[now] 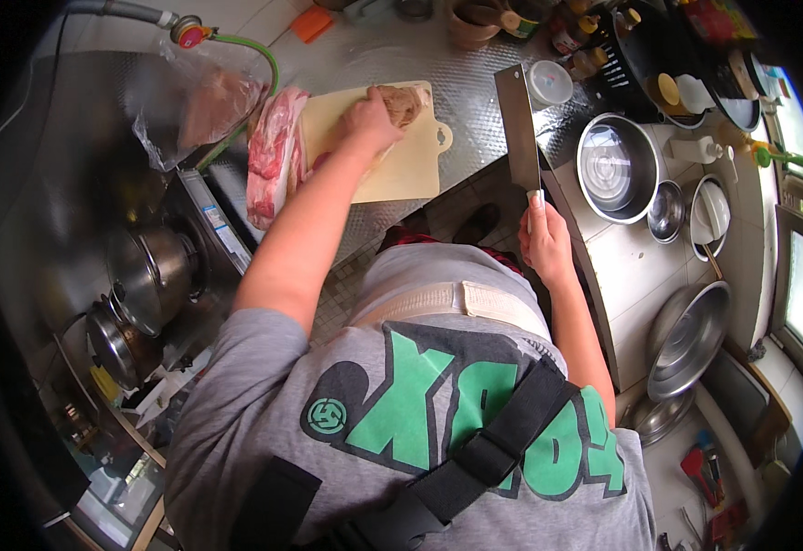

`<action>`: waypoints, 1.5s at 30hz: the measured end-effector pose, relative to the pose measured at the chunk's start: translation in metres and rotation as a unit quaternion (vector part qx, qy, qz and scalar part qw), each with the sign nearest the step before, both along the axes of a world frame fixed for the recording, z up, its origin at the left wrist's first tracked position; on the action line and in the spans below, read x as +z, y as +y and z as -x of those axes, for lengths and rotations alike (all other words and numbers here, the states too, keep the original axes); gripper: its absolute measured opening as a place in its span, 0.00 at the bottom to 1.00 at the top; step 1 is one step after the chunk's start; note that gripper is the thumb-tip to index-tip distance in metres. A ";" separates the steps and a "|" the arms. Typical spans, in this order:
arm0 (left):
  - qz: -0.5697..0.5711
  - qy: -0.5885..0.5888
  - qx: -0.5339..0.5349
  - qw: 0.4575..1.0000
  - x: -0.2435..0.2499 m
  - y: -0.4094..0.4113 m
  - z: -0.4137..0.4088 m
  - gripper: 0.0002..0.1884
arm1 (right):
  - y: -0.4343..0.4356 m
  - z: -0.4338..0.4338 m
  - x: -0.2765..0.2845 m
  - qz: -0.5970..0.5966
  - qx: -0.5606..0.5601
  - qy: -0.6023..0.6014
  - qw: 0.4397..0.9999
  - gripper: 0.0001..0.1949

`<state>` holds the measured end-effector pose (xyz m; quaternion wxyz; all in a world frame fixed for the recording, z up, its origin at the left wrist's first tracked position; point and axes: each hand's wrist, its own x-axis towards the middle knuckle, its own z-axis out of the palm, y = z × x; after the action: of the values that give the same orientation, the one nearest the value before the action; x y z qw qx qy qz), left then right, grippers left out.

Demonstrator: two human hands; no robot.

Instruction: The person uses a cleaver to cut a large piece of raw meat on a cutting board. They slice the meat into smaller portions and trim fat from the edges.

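A cream cutting board lies on the metal-covered counter in front of me. On its far part rests a brownish piece of meat, and my left hand grips its near left side with fingers partly hidden. Along the board's left edge is a long slab of raw, fatty red meat; a smaller red bit shows beside my left forearm. My right hand holds a kitchen cleaver by its pale handle, off to the right of the board, its blade pointing away from me.
Left of the slab, a clear plastic bag holds something reddish near a green gas hose. A lidded white tub stands beyond the cleaver. Steel bowls line the right counter; steel pots sit at left.
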<state>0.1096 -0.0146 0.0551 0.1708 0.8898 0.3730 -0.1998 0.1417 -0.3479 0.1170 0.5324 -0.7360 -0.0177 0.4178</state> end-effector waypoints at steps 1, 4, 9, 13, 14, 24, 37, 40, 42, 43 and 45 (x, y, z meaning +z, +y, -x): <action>0.040 -0.044 -0.016 0.998 -0.007 0.015 0.004 0.51 | -0.001 0.000 0.000 -0.005 0.001 -0.002 1.000 0.24; 0.164 -0.142 -0.023 0.976 -0.031 0.066 0.014 0.49 | -0.005 0.000 -0.002 -0.016 -0.002 -0.006 1.000 0.24; 0.387 -0.179 0.157 0.891 -0.045 0.090 0.028 0.45 | -0.014 0.004 -0.007 -0.028 -0.009 -0.003 1.000 0.23; 0.458 -0.173 0.161 0.857 -0.039 0.090 0.030 0.40 | -0.020 0.006 -0.006 -0.019 -0.017 -0.004 1.000 0.23; 0.400 -0.162 0.122 0.894 -0.035 0.083 0.026 0.40 | -0.021 0.007 -0.007 -0.014 -0.017 -0.006 1.000 0.23; -0.034 -0.156 -0.044 0.986 -0.013 -0.011 0.093 0.47 | -0.001 -0.004 -0.005 -0.007 0.029 0.007 1.000 0.25; -0.151 -0.316 -0.035 0.936 -0.022 -0.015 0.150 0.35 | 0.115 0.035 -0.010 0.076 0.259 -0.189 0.944 0.25; -0.083 -0.362 -0.060 0.927 -0.027 -0.014 0.130 0.25 | 0.121 0.044 -0.016 0.095 0.248 -0.200 0.943 0.26; -0.065 -0.392 -0.083 0.914 -0.030 -0.011 0.125 0.19 | 0.118 0.046 -0.020 0.103 0.246 -0.223 0.938 0.27; -0.055 -0.399 -0.080 0.912 -0.033 -0.011 0.128 0.18 | 0.117 0.047 -0.019 0.101 0.235 -0.211 0.943 0.27; -0.036 -0.412 -0.077 0.907 -0.040 -0.009 0.137 0.17 | 0.113 0.052 -0.014 0.096 0.210 -0.186 0.955 0.27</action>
<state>-0.0272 -0.0234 0.0150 0.2615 0.9243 0.2068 0.1858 0.0900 -0.2345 0.1033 0.3466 -0.8281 -0.2307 0.3755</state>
